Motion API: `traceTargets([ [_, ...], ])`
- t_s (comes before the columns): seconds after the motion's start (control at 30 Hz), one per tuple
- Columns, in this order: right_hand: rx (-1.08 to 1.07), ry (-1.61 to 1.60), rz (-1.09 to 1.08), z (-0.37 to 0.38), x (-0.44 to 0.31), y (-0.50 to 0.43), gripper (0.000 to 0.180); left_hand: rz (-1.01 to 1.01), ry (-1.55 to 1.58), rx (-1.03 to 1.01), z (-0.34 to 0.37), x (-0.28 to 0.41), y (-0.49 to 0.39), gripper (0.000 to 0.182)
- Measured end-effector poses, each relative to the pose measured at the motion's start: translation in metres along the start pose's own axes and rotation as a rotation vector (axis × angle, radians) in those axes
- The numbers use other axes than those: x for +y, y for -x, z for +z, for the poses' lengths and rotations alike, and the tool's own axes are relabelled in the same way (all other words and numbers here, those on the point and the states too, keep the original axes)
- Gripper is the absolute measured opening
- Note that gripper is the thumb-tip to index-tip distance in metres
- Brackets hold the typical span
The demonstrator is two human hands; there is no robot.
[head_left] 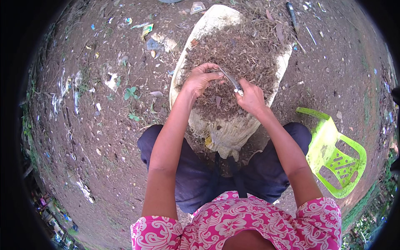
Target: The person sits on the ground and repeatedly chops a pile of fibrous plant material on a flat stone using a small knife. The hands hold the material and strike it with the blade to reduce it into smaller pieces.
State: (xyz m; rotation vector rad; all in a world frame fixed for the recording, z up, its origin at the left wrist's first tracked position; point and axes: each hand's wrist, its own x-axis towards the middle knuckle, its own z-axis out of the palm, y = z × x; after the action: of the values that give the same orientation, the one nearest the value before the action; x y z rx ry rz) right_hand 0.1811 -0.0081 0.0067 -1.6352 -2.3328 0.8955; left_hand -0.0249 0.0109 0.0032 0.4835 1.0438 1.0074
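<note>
My right hand is closed around the handle end of a small knife, and a bit of white shows at the grip. The narrow grey blade slants up and left from that fist. At its tip are the thumb and forefinger of my left hand; whether they pinch the blade or some small thing is too fine to see. Beneath both hands lies a heap of dry brown plant matter, shredded and mixed with soil. It is spread on a whitish woven sack laid out between my knees.
A lime-green plastic chair lies tipped at my right. Another dark-handled tool rests beyond the heap at upper right. Scraps of litter, stones and small green plants dot the bare soil on the left.
</note>
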Motion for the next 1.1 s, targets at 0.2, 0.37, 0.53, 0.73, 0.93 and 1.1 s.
traceTargets([
  [0.2,-0.01,-0.006,0.064,0.002,0.001,-0.001,0.019,-0.035,0.001,0.026,-0.001,0.002,0.0,0.029],
  [0.37,0.26,-0.005,-0.142,0.009,0.001,-0.001,0.015,-0.066,-0.033,0.02,0.001,0.004,0.004,0.029],
  [0.53,-0.007,0.013,0.045,0.003,0.001,-0.003,0.017,-0.075,-0.076,0.049,0.004,0.004,0.005,0.036],
  [0.73,0.07,-0.031,0.048,0.0,0.005,-0.004,0.026,-0.026,-0.004,0.133,-0.002,0.007,0.002,0.038],
  [0.93,0.126,-0.009,-0.041,0.002,0.004,-0.001,0.036,-0.019,-0.031,0.063,-0.006,0.005,0.001,0.04],
  [1.1,-0.019,-0.062,0.034,-0.002,-0.003,-0.001,0.029,-0.042,-0.046,0.054,-0.002,0.005,0.005,0.037],
])
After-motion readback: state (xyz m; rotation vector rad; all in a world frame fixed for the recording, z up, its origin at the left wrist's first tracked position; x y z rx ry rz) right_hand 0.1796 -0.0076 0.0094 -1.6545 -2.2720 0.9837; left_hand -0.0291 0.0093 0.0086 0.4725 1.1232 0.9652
